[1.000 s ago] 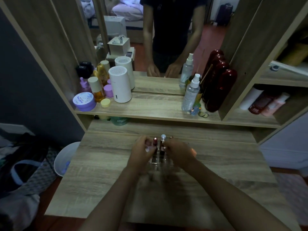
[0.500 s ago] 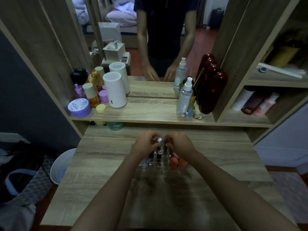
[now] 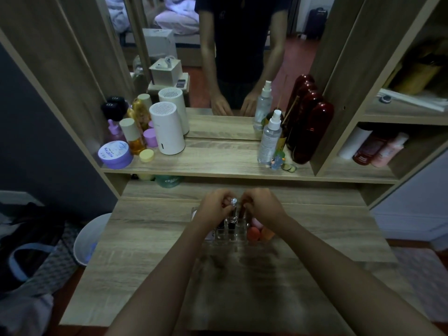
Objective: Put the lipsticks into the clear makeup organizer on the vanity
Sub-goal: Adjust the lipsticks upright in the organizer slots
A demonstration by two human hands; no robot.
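Note:
A clear makeup organizer (image 3: 230, 236) stands on the wooden vanity top (image 3: 150, 238), mid-table. Dark lipsticks (image 3: 232, 223) stand upright in its small slots, and orange and pink sponges (image 3: 254, 232) fill its right compartment. My left hand (image 3: 214, 206) curls over the organizer's back left, fingers pinched on a silver-capped lipstick (image 3: 233, 202). My right hand (image 3: 263, 206) is curled over the back right, fingertips closed on a dark lipstick (image 3: 241, 210) whose lower part is hidden among the slots.
The raised shelf (image 3: 213, 163) behind holds a white cylinder (image 3: 167, 128), a purple jar (image 3: 115, 154), small bottles, a clear spray bottle (image 3: 270, 139) and dark red bottles (image 3: 311, 132). A mirror sits above. A white bin (image 3: 88, 238) stands on the floor, left.
The head camera has tilted, so the scene sits lower in frame. Both hands stay bunched over the organizer's back slots, fingertips drawn closer together around the lipsticks.

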